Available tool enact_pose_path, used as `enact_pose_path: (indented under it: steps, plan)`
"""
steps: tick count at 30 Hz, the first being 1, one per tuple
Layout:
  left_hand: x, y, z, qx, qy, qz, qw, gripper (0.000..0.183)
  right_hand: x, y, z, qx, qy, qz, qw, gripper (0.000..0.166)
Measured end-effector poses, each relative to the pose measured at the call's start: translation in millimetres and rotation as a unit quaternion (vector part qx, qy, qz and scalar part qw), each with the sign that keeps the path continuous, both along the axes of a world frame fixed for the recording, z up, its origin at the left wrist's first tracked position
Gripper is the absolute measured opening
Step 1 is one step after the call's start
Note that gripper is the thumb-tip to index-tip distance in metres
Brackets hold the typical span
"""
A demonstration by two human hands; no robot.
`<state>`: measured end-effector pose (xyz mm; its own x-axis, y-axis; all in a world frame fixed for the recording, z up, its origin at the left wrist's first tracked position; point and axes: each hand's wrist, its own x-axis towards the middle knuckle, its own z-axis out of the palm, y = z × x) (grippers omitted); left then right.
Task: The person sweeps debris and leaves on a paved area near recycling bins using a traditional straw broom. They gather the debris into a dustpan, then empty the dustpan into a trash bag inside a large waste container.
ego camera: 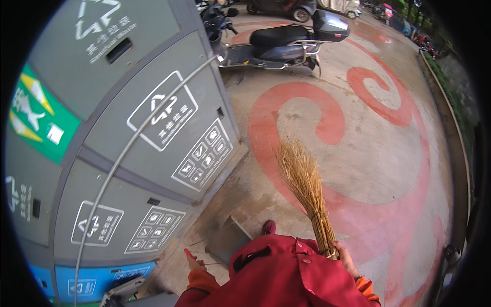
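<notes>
My right hand (345,258) is closed around the bound handle end of a straw broom (307,180), whose bristles fan out ahead over the paved ground. At the lower left, my left hand (196,263) grips a red handle (188,253); the handle's lower part is hidden. Just right of that hand, a grey metal dustpan-like container (230,240) stands on the ground, partly covered by my red coat. Whether the red handle joins it, I cannot tell.
Grey residual-waste cabinets (153,153) line the left, with a metal rail (132,140) across them. A parked scooter (284,46) stands ahead. A curb (447,107) runs along the right, and red swirls (261,122) mark the pavement.
</notes>
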<state>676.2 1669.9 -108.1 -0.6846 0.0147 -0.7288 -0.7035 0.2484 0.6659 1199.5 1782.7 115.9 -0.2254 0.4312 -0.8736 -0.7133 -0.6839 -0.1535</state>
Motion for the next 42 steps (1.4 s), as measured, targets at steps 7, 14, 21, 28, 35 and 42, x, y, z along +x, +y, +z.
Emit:
enact_pose_path:
  steps: [7,14,21,28,35,42]
  plan:
    - [-39.4,57.9,-100.1,-0.053,0.109,-0.356,0.927,0.040,0.8,62.7,5.7,0.039,0.030,-0.029,0.998,0.042]
    - [5.8,148.5,-51.3,-0.050,0.022,-0.169,0.984,0.037,33.3,130.8,-13.3,0.009,0.045,0.000,0.999,0.038]
    - [46.7,163.6,-11.5,-0.035,0.037,-0.033,0.998,0.033,84.0,215.4,-12.7,0.021,0.075,0.075,0.994,0.035]
    - [61.5,85.3,-5.9,0.040,0.064,0.163,0.984,0.030,101.6,270.2,-23.5,0.039,0.085,0.115,0.989,0.037]
    - [138.4,146.0,34.2,0.154,-0.086,0.273,0.946,0.022,122.4,300.5,-74.1,0.210,-0.200,0.271,0.918,0.051]
    - [203.0,133.8,-31.0,0.104,-0.191,0.240,0.946,0.026,64.5,364.0,8.4,0.205,-0.347,0.439,0.803,0.057]
